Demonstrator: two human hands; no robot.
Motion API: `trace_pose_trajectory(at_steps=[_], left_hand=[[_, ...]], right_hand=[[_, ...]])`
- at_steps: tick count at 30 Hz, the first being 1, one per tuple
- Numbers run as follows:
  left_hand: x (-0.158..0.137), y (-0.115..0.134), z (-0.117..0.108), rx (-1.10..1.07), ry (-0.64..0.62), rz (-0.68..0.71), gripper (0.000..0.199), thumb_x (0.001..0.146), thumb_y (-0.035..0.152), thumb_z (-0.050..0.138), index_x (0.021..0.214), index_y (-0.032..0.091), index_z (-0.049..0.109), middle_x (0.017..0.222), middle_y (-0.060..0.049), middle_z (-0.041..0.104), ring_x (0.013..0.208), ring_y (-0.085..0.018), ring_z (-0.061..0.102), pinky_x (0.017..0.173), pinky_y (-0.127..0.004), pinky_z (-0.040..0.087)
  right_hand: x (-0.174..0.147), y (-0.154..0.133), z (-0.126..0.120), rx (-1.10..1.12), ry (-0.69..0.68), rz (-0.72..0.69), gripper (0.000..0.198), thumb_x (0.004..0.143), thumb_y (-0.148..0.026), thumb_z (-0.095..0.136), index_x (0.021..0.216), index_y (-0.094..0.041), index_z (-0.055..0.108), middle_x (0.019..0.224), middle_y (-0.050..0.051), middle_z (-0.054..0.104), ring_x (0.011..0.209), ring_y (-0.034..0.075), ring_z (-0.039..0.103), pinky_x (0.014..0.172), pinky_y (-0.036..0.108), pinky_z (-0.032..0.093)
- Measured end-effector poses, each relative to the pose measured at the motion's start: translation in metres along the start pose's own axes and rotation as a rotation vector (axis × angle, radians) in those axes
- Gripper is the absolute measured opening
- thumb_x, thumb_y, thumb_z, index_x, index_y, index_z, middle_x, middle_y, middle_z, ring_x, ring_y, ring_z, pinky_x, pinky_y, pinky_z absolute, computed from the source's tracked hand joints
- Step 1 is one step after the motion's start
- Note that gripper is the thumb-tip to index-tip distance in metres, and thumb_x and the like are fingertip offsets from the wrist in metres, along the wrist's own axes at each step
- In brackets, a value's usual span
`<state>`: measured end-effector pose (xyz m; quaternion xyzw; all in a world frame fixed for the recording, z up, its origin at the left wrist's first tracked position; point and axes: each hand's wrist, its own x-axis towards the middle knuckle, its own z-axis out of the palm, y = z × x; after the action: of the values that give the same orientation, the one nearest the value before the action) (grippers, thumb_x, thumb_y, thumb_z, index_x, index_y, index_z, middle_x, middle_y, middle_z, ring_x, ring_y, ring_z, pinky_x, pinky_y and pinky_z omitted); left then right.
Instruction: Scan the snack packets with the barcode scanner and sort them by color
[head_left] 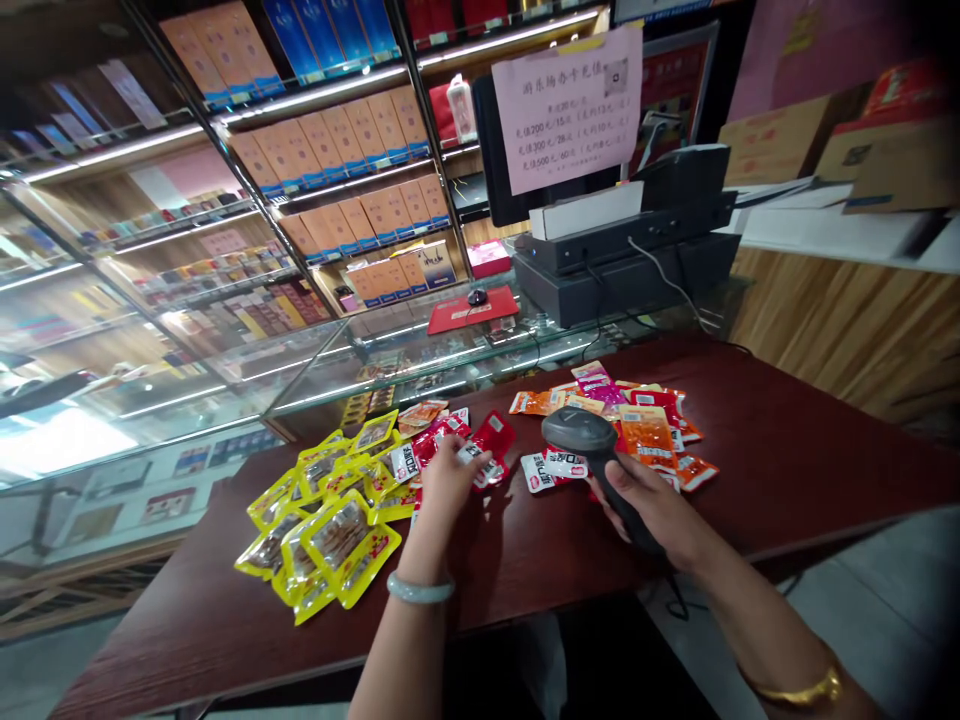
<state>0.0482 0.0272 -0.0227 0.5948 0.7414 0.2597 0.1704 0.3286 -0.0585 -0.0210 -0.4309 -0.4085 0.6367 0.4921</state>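
Observation:
My right hand (656, 505) is wrapped round the handle of a grey barcode scanner (581, 432), its head over the table and tilted to the left. My left hand (450, 475) is closed on a red snack packet (496, 437), which sticks out to the right of my fingers. Other red packets (442, 432) lie just behind that hand. To its left spreads a heap of yellow-edged clear packets (341, 535). Behind and beside the scanner lies a pile of orange and red packets (649, 430). White-and-red packet ends (544, 470) show just under the scanner.
The dark red table (795, 450) meets a glass display counter (405, 350) at the back. On that counter are a mouse (477, 297) on a red mat and a dark cash register (630, 270). Boxed goods fill shelves (337, 150) behind. A cable hangs near the table's front edge.

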Motion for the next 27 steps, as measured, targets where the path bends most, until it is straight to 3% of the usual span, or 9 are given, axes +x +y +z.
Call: trace_pose_trajectory(at_steps=[3, 5, 6, 9, 11, 16, 22, 27], left_hand=[[-0.004, -0.005, -0.02, 0.216, 0.23, -0.059, 0.05, 0.079, 0.052, 0.068, 0.118, 0.022, 0.057, 0.106, -0.011, 0.07, 0.107, -0.032, 0.062, 0.091, -0.043, 0.043], [-0.009, 0.003, -0.022, 0.296, 0.381, 0.021, 0.056, 0.08, 0.05, 0.068, 0.126, 0.021, 0.055, 0.123, -0.014, 0.065, 0.121, -0.034, 0.055, 0.101, -0.046, 0.038], [-0.012, 0.011, -0.018, 0.3, 0.378, 0.095, 0.054, 0.082, 0.049, 0.067, 0.127, 0.021, 0.055, 0.126, -0.014, 0.064, 0.123, -0.033, 0.053, 0.103, -0.045, 0.037], [-0.022, 0.041, 0.009, 0.277, 0.111, 0.286, 0.039, 0.087, 0.053, 0.06, 0.112, 0.022, 0.065, 0.113, -0.01, 0.069, 0.113, -0.029, 0.06, 0.098, -0.039, 0.041], [-0.028, 0.061, 0.032, 0.311, -0.03, 0.342, 0.045, 0.088, 0.061, 0.055, 0.105, 0.021, 0.068, 0.108, -0.011, 0.07, 0.109, -0.03, 0.061, 0.094, -0.039, 0.042], [-0.032, 0.094, 0.073, 0.424, -0.129, 0.387, 0.063, 0.08, 0.073, 0.057, 0.103, 0.015, 0.066, 0.107, -0.018, 0.068, 0.109, -0.035, 0.06, 0.093, -0.042, 0.043], [-0.021, 0.087, 0.072, 0.298, -0.139, 0.253, 0.046, 0.078, 0.052, 0.072, 0.108, 0.019, 0.061, 0.103, -0.01, 0.071, 0.101, -0.028, 0.065, 0.085, -0.035, 0.044], [-0.014, 0.06, 0.055, -0.037, -0.137, 0.157, 0.02, 0.089, 0.034, 0.06, 0.105, 0.023, 0.06, 0.087, -0.001, 0.071, 0.078, -0.017, 0.066, 0.069, -0.026, 0.043]], right_hand=[[-0.005, 0.003, -0.011, 0.022, 0.015, 0.02, 0.051, 0.077, -0.068, 0.069, 0.083, -0.019, 0.054, 0.065, -0.005, 0.054, 0.046, 0.005, 0.046, 0.04, 0.016, 0.038], [-0.009, 0.006, -0.019, 0.043, 0.034, 0.024, 0.049, 0.079, -0.066, 0.069, 0.082, -0.02, 0.053, 0.064, -0.005, 0.053, 0.046, 0.006, 0.046, 0.04, 0.016, 0.037], [-0.01, 0.007, -0.022, 0.052, 0.044, 0.02, 0.048, 0.08, -0.065, 0.069, 0.082, -0.02, 0.053, 0.064, -0.005, 0.052, 0.046, 0.006, 0.045, 0.04, 0.016, 0.036], [-0.014, 0.01, -0.028, 0.066, 0.074, 0.013, 0.046, 0.081, -0.063, 0.069, 0.082, -0.021, 0.052, 0.062, -0.005, 0.051, 0.045, 0.007, 0.044, 0.04, 0.017, 0.035], [-0.016, 0.011, -0.03, 0.065, 0.104, 0.019, 0.046, 0.08, -0.064, 0.07, 0.082, -0.021, 0.052, 0.063, -0.005, 0.051, 0.045, 0.007, 0.043, 0.04, 0.018, 0.035], [-0.024, 0.012, -0.039, 0.077, 0.173, 0.048, 0.049, 0.076, -0.066, 0.072, 0.088, -0.021, 0.055, 0.068, -0.004, 0.056, 0.046, 0.006, 0.045, 0.041, 0.018, 0.037], [-0.026, 0.008, -0.044, 0.086, 0.174, 0.036, 0.05, 0.076, -0.067, 0.072, 0.084, -0.021, 0.054, 0.066, -0.005, 0.054, 0.044, 0.005, 0.044, 0.04, 0.017, 0.037], [-0.022, 0.009, -0.037, 0.067, 0.176, 0.028, 0.05, 0.076, -0.067, 0.071, 0.085, -0.021, 0.053, 0.066, -0.005, 0.055, 0.044, 0.006, 0.045, 0.039, 0.017, 0.037]])
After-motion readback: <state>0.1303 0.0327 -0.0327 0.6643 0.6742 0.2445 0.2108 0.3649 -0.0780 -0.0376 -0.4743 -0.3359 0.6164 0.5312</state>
